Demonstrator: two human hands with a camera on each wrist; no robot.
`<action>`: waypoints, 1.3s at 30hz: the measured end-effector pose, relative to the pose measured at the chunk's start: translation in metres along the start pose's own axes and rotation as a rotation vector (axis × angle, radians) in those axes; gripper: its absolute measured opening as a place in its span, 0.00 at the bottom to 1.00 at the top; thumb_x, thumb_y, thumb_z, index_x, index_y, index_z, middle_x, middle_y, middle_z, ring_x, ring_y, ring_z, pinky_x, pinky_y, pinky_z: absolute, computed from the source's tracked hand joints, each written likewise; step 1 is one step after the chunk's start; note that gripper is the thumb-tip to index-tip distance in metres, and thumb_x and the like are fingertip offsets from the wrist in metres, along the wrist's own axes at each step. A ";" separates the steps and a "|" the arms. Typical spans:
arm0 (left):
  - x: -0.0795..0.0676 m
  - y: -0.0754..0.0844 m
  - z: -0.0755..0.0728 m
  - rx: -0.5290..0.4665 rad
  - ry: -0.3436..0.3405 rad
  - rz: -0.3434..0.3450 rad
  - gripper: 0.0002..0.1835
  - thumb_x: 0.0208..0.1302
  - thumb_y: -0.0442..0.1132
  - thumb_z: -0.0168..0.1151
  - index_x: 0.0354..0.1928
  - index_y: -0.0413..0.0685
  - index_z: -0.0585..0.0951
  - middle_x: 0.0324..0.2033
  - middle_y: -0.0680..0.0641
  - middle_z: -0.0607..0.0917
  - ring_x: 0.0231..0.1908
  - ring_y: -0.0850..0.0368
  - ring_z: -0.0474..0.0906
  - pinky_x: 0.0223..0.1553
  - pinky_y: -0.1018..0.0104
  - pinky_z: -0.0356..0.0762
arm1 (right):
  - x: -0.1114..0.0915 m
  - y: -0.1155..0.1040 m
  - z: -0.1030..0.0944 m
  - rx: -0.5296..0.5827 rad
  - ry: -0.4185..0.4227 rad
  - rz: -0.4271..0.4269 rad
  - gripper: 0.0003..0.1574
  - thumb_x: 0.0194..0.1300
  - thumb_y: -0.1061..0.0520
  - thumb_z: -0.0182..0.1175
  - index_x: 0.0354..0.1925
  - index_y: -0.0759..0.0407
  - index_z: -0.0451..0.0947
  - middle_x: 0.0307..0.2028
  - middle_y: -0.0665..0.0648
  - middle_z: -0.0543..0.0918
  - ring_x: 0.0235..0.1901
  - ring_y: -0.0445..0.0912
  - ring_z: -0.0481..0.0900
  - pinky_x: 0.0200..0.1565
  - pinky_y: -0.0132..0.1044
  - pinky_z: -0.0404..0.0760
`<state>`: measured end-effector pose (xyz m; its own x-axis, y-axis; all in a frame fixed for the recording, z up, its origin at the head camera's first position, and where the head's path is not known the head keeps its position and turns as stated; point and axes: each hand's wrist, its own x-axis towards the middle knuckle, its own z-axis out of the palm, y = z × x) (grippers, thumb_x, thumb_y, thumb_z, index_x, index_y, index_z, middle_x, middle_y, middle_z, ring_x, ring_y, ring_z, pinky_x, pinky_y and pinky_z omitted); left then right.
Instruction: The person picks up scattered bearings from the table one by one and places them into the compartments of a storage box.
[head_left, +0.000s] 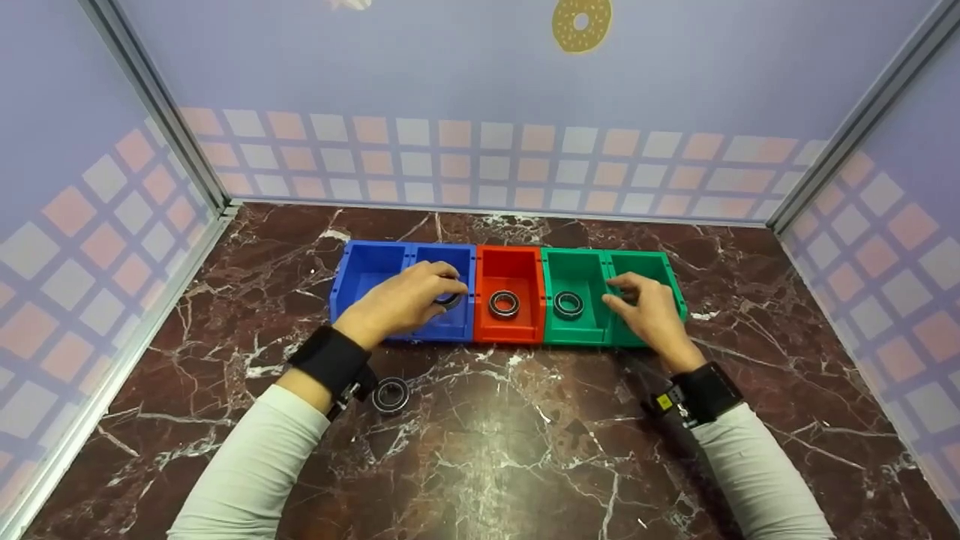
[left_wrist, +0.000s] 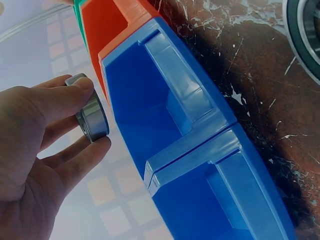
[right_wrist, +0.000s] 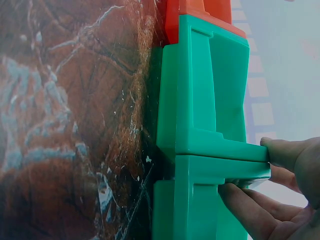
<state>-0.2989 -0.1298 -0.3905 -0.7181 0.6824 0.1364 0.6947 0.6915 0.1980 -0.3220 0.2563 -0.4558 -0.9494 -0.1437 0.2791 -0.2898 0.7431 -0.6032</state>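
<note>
In the left wrist view my left hand (left_wrist: 45, 135) pinches a ball bearing (left_wrist: 95, 117) between thumb and fingers, its steel rim showing. From the head view that hand (head_left: 409, 296) is over the inner blue bin (head_left: 454, 330). My right hand (head_left: 649, 307) is over the outer green bin (head_left: 652, 262), thumb and fingers curled near the divider. Between them a shiny grey edge (right_wrist: 255, 183), like that of a bearing, shows in the right wrist view, mostly hidden by the divider and fingers. One bearing (head_left: 504, 292) lies in the red bin (head_left: 510, 262), another (head_left: 556, 306) in the inner green bin (head_left: 574, 259).
A loose bearing (head_left: 375, 401) lies on the dark marbled table (head_left: 525, 450), beside the left wrist strap. The outer blue bin (head_left: 375, 259) ends the row on the left. Printed walls (head_left: 510, 82) enclose the table at the back and sides.
</note>
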 end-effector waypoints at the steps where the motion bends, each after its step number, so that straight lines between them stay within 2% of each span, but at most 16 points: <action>1: 0.001 -0.001 0.000 -0.006 0.002 -0.005 0.22 0.58 0.30 0.69 0.57 0.49 0.83 0.56 0.42 0.82 0.56 0.42 0.77 0.64 0.48 0.73 | 0.000 0.000 0.000 0.002 0.000 -0.003 0.21 0.66 0.55 0.65 0.55 0.61 0.81 0.51 0.68 0.85 0.49 0.60 0.85 0.51 0.53 0.84; 13: 0.012 -0.014 0.005 -0.037 0.003 -0.066 0.23 0.60 0.31 0.68 0.58 0.47 0.82 0.57 0.40 0.81 0.60 0.41 0.76 0.66 0.46 0.70 | 0.001 0.001 0.000 0.003 0.007 -0.006 0.20 0.65 0.56 0.66 0.54 0.61 0.81 0.51 0.67 0.85 0.49 0.60 0.85 0.51 0.53 0.84; 24: 0.018 -0.023 0.009 -0.051 -0.023 -0.133 0.23 0.62 0.31 0.66 0.60 0.48 0.81 0.59 0.41 0.80 0.60 0.41 0.75 0.67 0.47 0.70 | 0.001 0.001 0.000 -0.004 0.007 0.000 0.20 0.65 0.56 0.66 0.54 0.61 0.82 0.51 0.67 0.85 0.48 0.59 0.85 0.51 0.53 0.84; 39: 0.027 -0.033 0.024 -0.060 -0.053 -0.186 0.24 0.61 0.31 0.67 0.61 0.48 0.80 0.58 0.41 0.80 0.61 0.42 0.74 0.68 0.48 0.68 | 0.000 0.002 0.001 -0.007 0.015 -0.019 0.20 0.65 0.57 0.66 0.54 0.61 0.82 0.50 0.68 0.85 0.47 0.60 0.85 0.50 0.53 0.84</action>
<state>-0.3399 -0.1287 -0.4165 -0.8295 0.5570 0.0413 0.5456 0.7923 0.2730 -0.3225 0.2571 -0.4572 -0.9418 -0.1478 0.3021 -0.3068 0.7452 -0.5920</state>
